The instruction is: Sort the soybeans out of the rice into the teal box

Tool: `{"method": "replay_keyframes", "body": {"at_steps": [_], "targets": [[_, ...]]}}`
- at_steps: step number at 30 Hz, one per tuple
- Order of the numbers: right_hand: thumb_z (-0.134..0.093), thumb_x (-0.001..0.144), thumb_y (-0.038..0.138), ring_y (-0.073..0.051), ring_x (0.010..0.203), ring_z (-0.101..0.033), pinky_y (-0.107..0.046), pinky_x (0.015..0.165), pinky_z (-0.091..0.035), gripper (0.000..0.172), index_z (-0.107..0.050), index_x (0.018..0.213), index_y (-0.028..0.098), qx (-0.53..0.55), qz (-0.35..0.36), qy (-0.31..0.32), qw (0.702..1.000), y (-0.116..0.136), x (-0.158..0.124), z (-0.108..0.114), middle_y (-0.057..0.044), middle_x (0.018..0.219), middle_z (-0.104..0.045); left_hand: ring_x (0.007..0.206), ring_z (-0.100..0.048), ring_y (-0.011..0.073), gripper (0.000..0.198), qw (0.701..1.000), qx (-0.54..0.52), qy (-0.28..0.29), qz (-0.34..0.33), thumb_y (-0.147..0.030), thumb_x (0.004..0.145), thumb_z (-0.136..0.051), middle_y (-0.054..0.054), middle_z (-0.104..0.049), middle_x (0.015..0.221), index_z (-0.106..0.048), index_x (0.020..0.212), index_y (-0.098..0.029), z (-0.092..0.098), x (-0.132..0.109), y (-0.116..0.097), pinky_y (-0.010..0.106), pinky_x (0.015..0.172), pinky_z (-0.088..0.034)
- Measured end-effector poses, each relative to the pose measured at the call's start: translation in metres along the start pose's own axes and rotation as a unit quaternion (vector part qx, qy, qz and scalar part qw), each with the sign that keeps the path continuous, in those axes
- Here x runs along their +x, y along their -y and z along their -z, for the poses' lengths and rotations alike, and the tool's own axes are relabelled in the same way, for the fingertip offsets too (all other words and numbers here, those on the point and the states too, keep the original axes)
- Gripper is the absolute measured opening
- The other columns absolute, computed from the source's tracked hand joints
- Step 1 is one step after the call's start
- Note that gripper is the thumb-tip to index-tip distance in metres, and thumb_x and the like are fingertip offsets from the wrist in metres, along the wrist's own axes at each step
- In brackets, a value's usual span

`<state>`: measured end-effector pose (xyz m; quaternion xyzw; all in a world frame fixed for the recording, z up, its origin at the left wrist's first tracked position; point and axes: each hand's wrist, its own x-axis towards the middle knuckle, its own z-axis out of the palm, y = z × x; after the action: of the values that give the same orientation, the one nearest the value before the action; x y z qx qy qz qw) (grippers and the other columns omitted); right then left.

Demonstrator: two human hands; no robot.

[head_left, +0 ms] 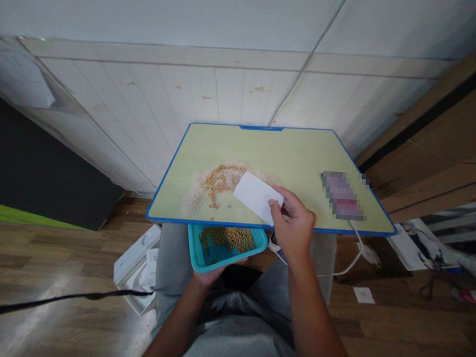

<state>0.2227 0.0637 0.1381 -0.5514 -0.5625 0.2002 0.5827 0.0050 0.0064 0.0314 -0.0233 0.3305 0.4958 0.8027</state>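
Observation:
My right hand [294, 223] pinches a white card [256, 196], held flat on the pale green table top [296, 155] beside a heap of yellow beans [220, 181] mixed with white rice [196, 194]. Just under the table's near edge, my left hand [210, 274] holds up a teal plastic box [225, 246] from below. The box has yellow beans inside. Most of my left hand is hidden by the box.
A blurred pinkish object [343, 195] lies on the right of the table, with a white cable [355, 246] hanging off the edge. White boxes [138, 264] and a black cable [58, 299] lie on the wooden floor at left. Cardboard sheets [449, 133] lean at right.

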Motion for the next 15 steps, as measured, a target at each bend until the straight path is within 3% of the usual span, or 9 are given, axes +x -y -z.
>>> {"method": "replay_keyframes", "body": {"at_steps": [10, 15], "targets": [[-0.071, 0.096, 0.03, -0.019, 0.082, -0.081, -0.033, 0.079, -0.067, 0.031, -0.084, 0.123, 0.026, 0.027, 0.006, 0.042, 0.999, 0.008, -0.007, -0.007, -0.004, 0.105, -0.088, 0.163, -0.037, 0.0555, 0.063, 1.0, 0.002, 0.0, -0.004, -0.079, 0.091, -0.058, 0.009, -0.069, 0.159, -0.085, 0.12, -0.03, -0.002, -0.004, -0.003, 0.088, 0.125, -0.031], [-0.071, 0.095, 0.031, -0.02, 0.08, -0.082, -0.031, 0.076, -0.066, 0.029, -0.085, 0.121, 0.025, 0.034, 0.011, 0.055, 0.998, 0.01, -0.005, -0.011, -0.004, 0.1, -0.087, 0.168, -0.03, 0.0489, 0.057, 1.0, 0.011, -0.005, -0.008, -0.074, 0.094, -0.054, 0.006, -0.065, 0.163, -0.083, 0.119, -0.033, -0.006, -0.007, -0.004, 0.08, 0.13, -0.029]]}}
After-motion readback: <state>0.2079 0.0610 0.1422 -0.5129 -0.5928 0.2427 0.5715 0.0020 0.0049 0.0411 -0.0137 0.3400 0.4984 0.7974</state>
